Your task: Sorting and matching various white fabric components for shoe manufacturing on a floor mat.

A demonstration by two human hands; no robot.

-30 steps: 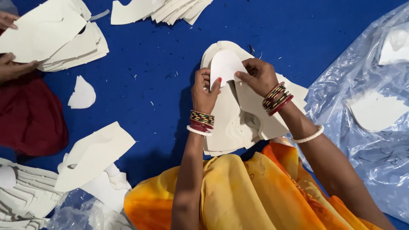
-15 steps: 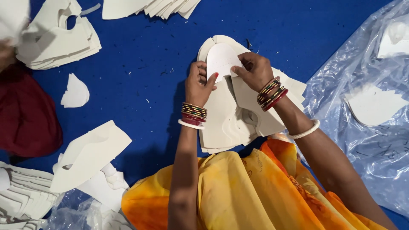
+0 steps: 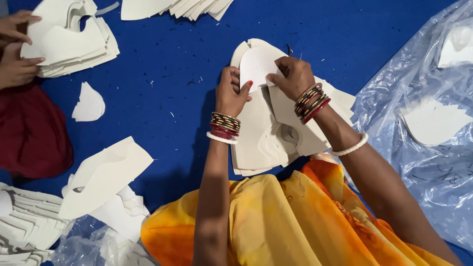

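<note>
White cut piece (image 3: pixel 256 66), rounded at the top, sits upper centre of the frame, held between both hands over a stack of white cut sheets (image 3: pixel 268 133) on the blue surface (image 3: pixel 172 74).
Left hand (image 3: pixel 230 93): fingers curled narrow, thumb pressing the piece's lower left edge. Bangles at the wrist.
Right hand (image 3: pixel 294 76): fingers closed on the piece's right edge, pinching it. Bangles and a white band on the forearm.
The stack beneath lies fanned, its lower edge touching orange-yellow cloth (image 3: pixel 276 221) at bottom centre.

Containers: clear plastic bag (image 3: pixel 423 162), right side of the frame, crumpled and lying flat; at least two white pieces (image 3: pixel 433 123) show through the film. A second patch of clear plastic (image 3: pixel 79 246) at lower left lies among more white pieces; whether they are inside it cannot be told.

Surroundings: fanned white stack (image 3: pixel 182 7) at top centre; loose small piece (image 3: pixel 88 103) at left; large folded sheet (image 3: pixel 103 175) at lower left, above a layered pile (image 3: pixel 24 221).
Upper left: another person's hands (image 3: pixel 17 54) grip a separate white stack (image 3: pixel 74 42), beside dark red cloth (image 3: pixel 29 130).
</note>
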